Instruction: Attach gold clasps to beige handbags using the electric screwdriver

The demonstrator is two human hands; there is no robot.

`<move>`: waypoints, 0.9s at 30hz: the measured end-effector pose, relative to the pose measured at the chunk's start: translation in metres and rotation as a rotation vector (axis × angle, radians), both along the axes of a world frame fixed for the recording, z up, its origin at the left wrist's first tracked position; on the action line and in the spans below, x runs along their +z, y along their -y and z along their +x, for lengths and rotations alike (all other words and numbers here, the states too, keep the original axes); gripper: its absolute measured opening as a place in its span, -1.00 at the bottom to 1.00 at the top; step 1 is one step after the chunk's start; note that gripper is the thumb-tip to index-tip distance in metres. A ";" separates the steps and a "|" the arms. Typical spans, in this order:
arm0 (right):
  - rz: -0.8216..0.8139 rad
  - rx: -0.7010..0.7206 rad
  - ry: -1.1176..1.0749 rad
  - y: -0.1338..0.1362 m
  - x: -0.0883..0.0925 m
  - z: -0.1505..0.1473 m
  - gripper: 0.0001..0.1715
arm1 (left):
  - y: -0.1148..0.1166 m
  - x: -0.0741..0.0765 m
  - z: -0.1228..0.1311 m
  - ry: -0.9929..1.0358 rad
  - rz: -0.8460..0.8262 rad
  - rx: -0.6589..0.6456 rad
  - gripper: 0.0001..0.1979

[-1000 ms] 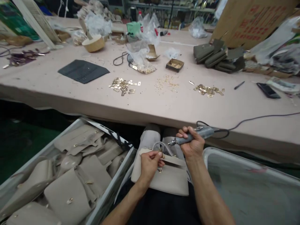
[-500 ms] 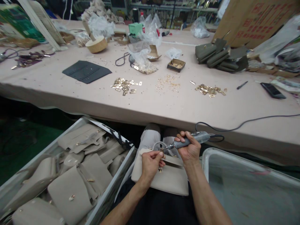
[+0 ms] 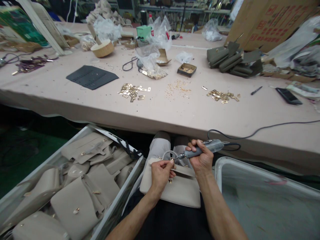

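Head view. Clock positions are read from the bag, with twelve toward the far side of the table. The handbag (image 3: pixel 182 193) lies across the seated person's lap: pale beige, smooth-faced, broad and low, with a slender handle (image 3: pixel 168 152) arching from its top edge. A narrow flap (image 3: pixel 186 170) stands lifted from the front, and a small gold-coloured clasp (image 3: pixel 170 181) sits on the panel beneath. The left hand (image 3: pixel 160 175), at ten o'clock, has thumb and fingers pinched together on the flap at a gold-coloured fitting (image 3: pixel 172 160). The right hand (image 3: pixel 202 160), at two o'clock, is wrapped around a grey power driver (image 3: pixel 206 148); its bit slopes down to the fitting, though whether the two touch cannot be told.

Edges and room: at nine o'clock runs the rim of a crate (image 3: pixel 119 196) of similar beige bags (image 3: pixel 75 196), near the left forearm. At three o'clock a pale bin (image 3: pixel 218 173) has its rim just beside the right wrist. At twelve o'clock the table (image 3: pixel 162 111) edge crosses beyond the knees; a band of its cloth separates that edge from metal plates (image 3: pixel 130 90) at eleven o'clock and metal pieces (image 3: pixel 221 96) at one. The driver's cord (image 3: pixel 265 128) loops away at two o'clock, over the table edge.
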State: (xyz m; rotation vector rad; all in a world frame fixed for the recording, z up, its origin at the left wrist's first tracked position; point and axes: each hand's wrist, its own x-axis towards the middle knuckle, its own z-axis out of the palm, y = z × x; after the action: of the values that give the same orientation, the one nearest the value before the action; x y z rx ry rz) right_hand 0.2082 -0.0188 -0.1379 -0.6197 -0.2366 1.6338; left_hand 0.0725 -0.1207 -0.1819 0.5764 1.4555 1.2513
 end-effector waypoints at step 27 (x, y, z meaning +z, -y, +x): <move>0.106 0.001 0.136 0.011 0.017 -0.007 -0.87 | 0.002 0.005 -0.001 -0.073 -0.001 0.006 -0.67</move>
State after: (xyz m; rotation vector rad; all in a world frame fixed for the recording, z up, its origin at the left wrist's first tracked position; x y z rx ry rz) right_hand 0.2017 -0.0302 -0.1207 -0.6500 -0.4200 1.5715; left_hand 0.0720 -0.1232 -0.1773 0.6233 1.5193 1.2458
